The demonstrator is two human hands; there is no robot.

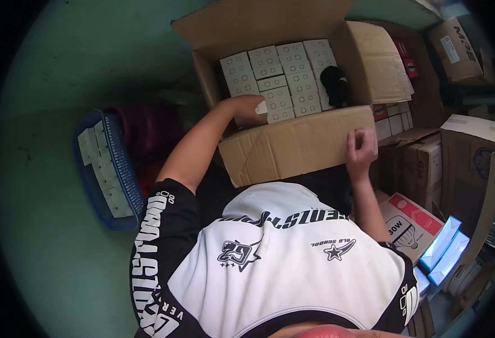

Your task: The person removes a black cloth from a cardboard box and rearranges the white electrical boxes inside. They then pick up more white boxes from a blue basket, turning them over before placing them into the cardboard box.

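An open cardboard carton (292, 143) stands in front of me, packed with rows of small white boxes (284, 70). My left hand (247, 107) reaches into the carton's near left corner. Its fingers are curled over one small white box (262, 107) there. My right hand (360, 147) grips the right end of the carton's front flap, fingers over its edge. A black object (336, 84) lies among the boxes at the carton's right side. My white and black shirt fills the bottom of the view.
A blue plastic basket (124, 169) holding several small white boxes sits on the green floor at the left. More cartons (472, 152) crowd the right side. A lamp box marked 30W (410, 222) and blue-white boxes (444, 248) lie near my right elbow.
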